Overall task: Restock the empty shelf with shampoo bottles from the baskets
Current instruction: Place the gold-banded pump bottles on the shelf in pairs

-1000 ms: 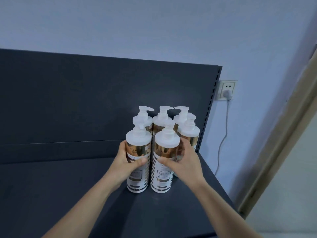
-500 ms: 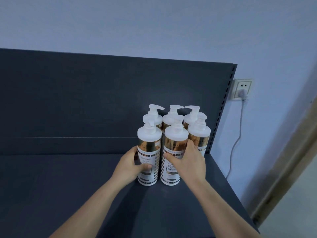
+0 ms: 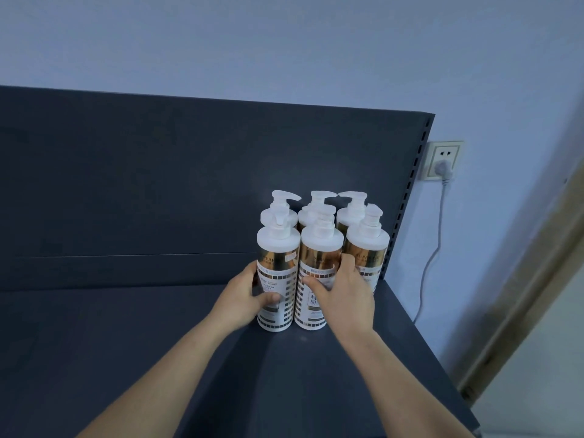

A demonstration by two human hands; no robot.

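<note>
Altogether, six shampoo bottles (image 3: 322,241) stand in two rows of three at the right back corner of one dark shelf (image 3: 126,358), the left hand (image 3: 240,298) with its grip clamped on the front-left bottle (image 3: 278,263), the right hand (image 3: 344,295) likewise on the front-middle bottle (image 3: 319,260); behind, one pale blue wall (image 3: 284,42) carries one socket (image 3: 442,153) with one plug (image 3: 443,168).

Six white pump-top shampoo bottles (image 3: 366,240) stand in two rows of three at the right end of the dark shelf (image 3: 126,343). The left hand (image 3: 245,298) grips the front-left bottle (image 3: 279,270) and the right hand (image 3: 344,295) wraps the front-middle bottle (image 3: 317,263) — both bottles upright on the shelf.
</note>
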